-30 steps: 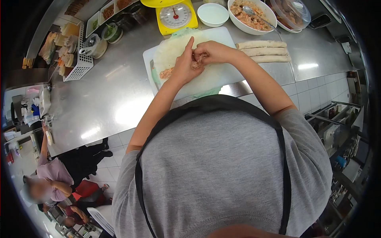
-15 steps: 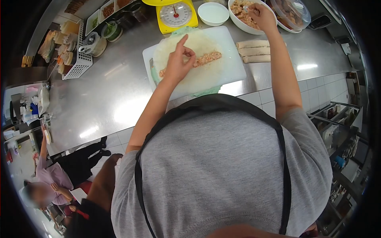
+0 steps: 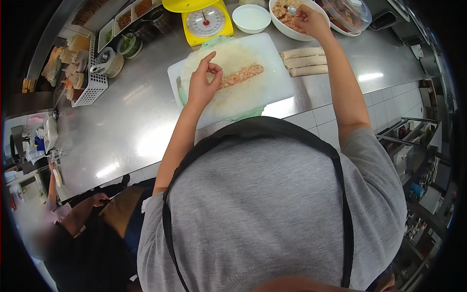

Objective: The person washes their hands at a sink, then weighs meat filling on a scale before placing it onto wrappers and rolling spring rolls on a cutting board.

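My left hand (image 3: 203, 83) hovers over the left part of a thin pale wrapper sheet (image 3: 233, 52), its index finger stretched out and the other fingers loosely bent. A strip of minced filling (image 3: 245, 74) lies across the sheet, its left end hidden by that hand. The sheet rests on a white cutting board (image 3: 277, 85) with green cloth showing at its edges. At the upper right, my right hand (image 3: 314, 22) grips a metal spoon (image 3: 292, 9) in a white bowl (image 3: 287, 31) of minced filling. Several pale rolls (image 3: 305, 62) lie below the bowl.
A yellow scale (image 3: 206, 24) and a small white bowl (image 3: 251, 19) stand behind the board. A white basket (image 3: 92, 80) of containers is on the left; a lidded container (image 3: 348, 17) stands at the far right. Another person (image 3: 97, 238) in dark clothing is at lower left.
My left hand has drawn slightly back along the wrapper, uncovering more filling. My right hand stays at the bowl. The person in dark clothing has come further into view at lower left.
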`<state>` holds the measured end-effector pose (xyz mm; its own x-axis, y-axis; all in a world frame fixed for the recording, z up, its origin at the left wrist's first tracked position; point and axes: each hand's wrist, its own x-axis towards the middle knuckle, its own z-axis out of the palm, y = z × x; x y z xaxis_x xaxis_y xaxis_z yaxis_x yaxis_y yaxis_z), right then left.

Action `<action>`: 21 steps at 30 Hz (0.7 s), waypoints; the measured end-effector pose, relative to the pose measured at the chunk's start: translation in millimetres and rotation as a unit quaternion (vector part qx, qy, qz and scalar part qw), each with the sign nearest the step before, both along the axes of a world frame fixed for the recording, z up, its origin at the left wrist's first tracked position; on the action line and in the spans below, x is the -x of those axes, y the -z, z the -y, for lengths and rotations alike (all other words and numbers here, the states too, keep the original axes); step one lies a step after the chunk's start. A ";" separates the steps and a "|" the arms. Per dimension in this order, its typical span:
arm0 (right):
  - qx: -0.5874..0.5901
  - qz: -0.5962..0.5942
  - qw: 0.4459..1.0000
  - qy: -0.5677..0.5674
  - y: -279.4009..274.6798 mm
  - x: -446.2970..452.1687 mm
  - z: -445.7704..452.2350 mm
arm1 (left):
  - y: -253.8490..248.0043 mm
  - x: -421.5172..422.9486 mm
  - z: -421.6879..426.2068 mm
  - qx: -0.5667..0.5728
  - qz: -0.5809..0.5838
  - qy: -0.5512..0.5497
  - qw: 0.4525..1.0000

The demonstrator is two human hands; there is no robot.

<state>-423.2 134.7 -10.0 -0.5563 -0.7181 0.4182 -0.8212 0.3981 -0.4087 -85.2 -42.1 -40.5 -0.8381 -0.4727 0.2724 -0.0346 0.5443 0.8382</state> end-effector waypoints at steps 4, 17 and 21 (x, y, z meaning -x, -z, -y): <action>-0.186 0.152 0.968 0.076 -23.1 -17.9 13.7 | -0.7 -1.8 1.3 -0.006 -0.005 -0.002 1.000; -0.276 0.072 0.956 0.064 -38.8 -42.4 -6.3 | -0.1 4.9 -2.3 0.004 0.001 0.025 1.000; -0.132 -0.047 0.987 0.078 -25.7 -40.3 -23.2 | -3.2 14.3 -12.4 0.040 0.035 0.055 0.997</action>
<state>-382.9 157.9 15.7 -0.6367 -0.7175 0.2825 -0.7706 0.6054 -0.1991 -99.4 -29.7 -37.3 -0.9021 -0.3561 0.2436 -0.0286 0.6127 0.7898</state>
